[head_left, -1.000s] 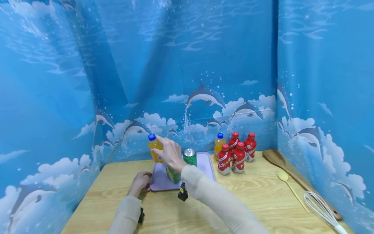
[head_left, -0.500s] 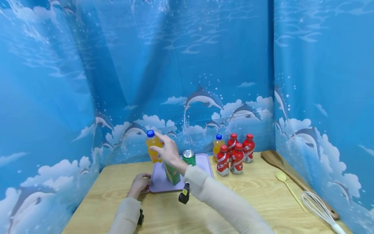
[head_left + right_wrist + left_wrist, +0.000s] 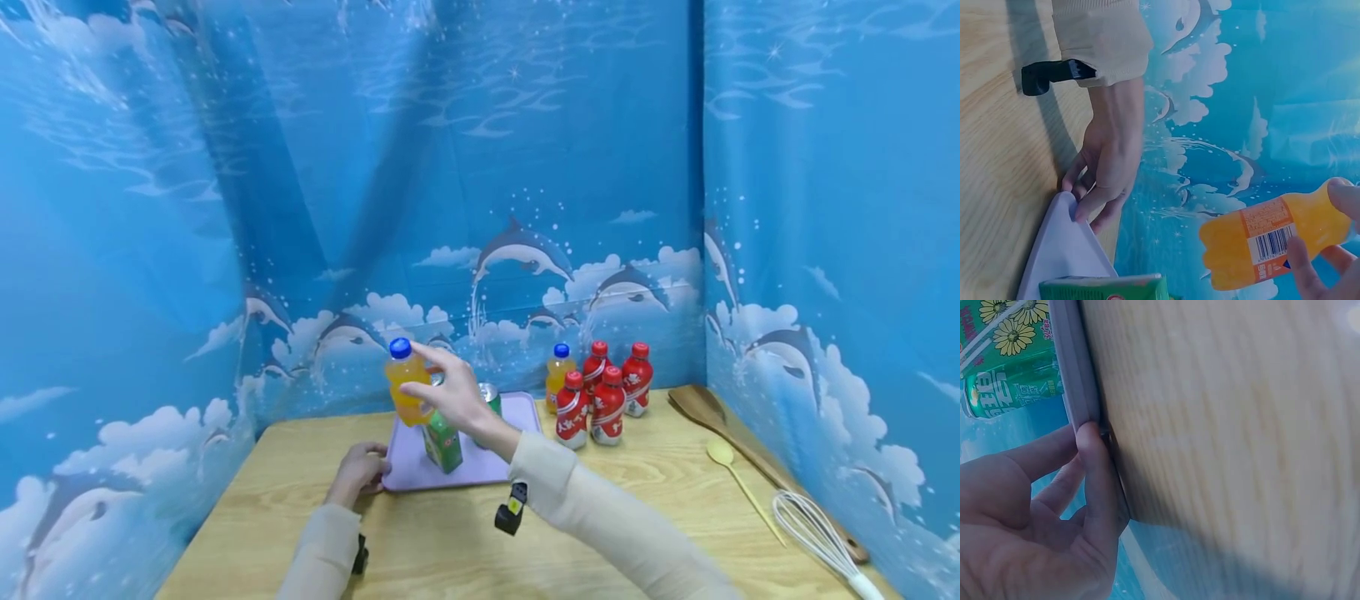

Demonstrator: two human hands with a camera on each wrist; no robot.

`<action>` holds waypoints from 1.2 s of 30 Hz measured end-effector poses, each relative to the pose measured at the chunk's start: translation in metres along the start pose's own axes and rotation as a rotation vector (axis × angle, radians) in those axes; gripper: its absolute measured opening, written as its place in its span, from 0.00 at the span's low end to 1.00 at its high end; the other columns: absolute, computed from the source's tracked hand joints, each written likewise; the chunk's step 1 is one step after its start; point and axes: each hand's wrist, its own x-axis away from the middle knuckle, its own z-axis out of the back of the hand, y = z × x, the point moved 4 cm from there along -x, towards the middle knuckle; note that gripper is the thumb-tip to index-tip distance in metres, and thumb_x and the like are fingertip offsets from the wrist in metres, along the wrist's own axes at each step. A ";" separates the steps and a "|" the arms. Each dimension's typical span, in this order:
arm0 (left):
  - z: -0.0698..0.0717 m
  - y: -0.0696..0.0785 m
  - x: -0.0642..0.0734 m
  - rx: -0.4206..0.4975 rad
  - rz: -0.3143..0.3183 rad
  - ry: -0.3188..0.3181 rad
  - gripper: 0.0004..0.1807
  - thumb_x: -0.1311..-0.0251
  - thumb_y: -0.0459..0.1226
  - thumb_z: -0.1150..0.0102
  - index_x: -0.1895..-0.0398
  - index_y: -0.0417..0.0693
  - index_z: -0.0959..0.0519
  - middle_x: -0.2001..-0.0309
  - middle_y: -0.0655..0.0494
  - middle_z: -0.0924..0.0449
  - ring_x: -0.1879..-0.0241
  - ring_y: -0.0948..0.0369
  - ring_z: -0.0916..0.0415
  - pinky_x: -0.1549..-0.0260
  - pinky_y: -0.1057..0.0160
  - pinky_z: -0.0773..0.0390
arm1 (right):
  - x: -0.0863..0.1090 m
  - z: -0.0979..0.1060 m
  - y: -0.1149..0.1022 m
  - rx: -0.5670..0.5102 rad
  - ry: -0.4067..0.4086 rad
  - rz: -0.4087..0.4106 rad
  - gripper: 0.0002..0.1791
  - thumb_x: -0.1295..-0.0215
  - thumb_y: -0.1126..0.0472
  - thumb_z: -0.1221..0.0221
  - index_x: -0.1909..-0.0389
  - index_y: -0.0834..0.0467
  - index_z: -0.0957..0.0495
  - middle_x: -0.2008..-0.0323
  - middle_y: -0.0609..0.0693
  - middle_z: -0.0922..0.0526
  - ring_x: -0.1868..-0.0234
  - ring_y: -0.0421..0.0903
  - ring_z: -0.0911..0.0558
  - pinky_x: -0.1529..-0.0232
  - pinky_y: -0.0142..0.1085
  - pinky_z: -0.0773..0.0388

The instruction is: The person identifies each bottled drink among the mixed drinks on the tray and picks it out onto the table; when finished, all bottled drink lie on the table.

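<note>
My right hand (image 3: 456, 397) grips a small bottle of orange drink (image 3: 407, 379) with a blue cap, held in the air above the lilac tray (image 3: 411, 471). In the right wrist view the bottle (image 3: 1260, 240) shows a barcode label, and its base is off the tray. My left hand (image 3: 360, 472) pinches the near left corner of the tray; the left wrist view shows the thumb at the tray rim (image 3: 1072, 356). A green drink carton (image 3: 444, 446) stands on the tray below the bottle. Behind my right hand a green can (image 3: 491, 397) is partly hidden.
Right of the tray stand another orange drink bottle (image 3: 559, 379) and several red bottles (image 3: 609, 408). Along the table's right side lie a wooden spatula (image 3: 750, 454), a yellow spoon (image 3: 722, 452) and a white whisk (image 3: 813, 529). A blue dolphin-print curtain (image 3: 480, 208) surrounds the table.
The bottle rose a little to the left, then moved back right and slightly down, now tilted. My right forearm has shifted right, uncovering more of the carton. The left hand stays at the tray corner.
</note>
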 end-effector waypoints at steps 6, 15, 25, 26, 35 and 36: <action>0.000 -0.002 -0.002 0.017 -0.008 -0.003 0.26 0.40 0.24 0.41 0.36 0.30 0.25 0.71 0.49 0.22 0.74 0.62 0.24 0.78 0.70 0.20 | 0.014 0.024 0.007 -0.024 0.018 -0.024 0.38 0.33 0.53 0.29 0.23 0.45 0.30 0.23 0.48 0.29 0.36 0.55 0.21 0.52 0.42 0.11; 0.001 -0.003 -0.008 -0.010 0.014 0.007 0.26 0.37 0.26 0.41 0.34 0.33 0.25 0.67 0.47 0.19 0.73 0.61 0.22 0.77 0.69 0.18 | 0.039 0.064 0.021 0.029 0.091 -0.059 0.37 0.34 0.53 0.29 0.24 0.49 0.28 0.26 0.53 0.25 0.39 0.55 0.21 0.52 0.43 0.12; -0.001 -0.001 -0.006 -0.015 0.036 0.012 0.25 0.36 0.26 0.41 0.35 0.34 0.24 0.67 0.46 0.20 0.73 0.62 0.23 0.77 0.70 0.18 | 0.064 0.103 0.046 0.167 0.158 -0.093 0.37 0.34 0.54 0.30 0.25 0.53 0.29 0.36 0.58 0.20 0.42 0.57 0.19 0.44 0.50 0.16; -0.001 -0.001 -0.005 -0.013 0.036 0.012 0.25 0.36 0.26 0.41 0.35 0.34 0.24 0.67 0.47 0.20 0.73 0.62 0.23 0.77 0.70 0.18 | 0.066 0.107 0.048 0.187 0.166 -0.094 0.37 0.34 0.54 0.30 0.26 0.53 0.29 0.37 0.59 0.19 0.42 0.56 0.19 0.44 0.51 0.16; 0.001 -0.002 -0.007 -0.015 0.041 0.005 0.25 0.37 0.26 0.40 0.34 0.35 0.24 0.64 0.45 0.19 0.74 0.63 0.23 0.78 0.70 0.19 | 0.089 0.145 0.063 0.332 0.230 -0.071 0.34 0.38 0.58 0.27 0.31 0.53 0.27 0.45 0.56 0.15 0.51 0.52 0.18 0.51 0.44 0.16; 0.002 -0.002 -0.007 -0.013 0.041 0.005 0.26 0.37 0.26 0.40 0.35 0.35 0.24 0.63 0.45 0.19 0.74 0.63 0.23 0.78 0.70 0.19 | 0.092 0.150 0.064 0.353 0.238 -0.067 0.33 0.38 0.58 0.27 0.32 0.54 0.26 0.46 0.56 0.15 0.51 0.52 0.17 0.52 0.44 0.16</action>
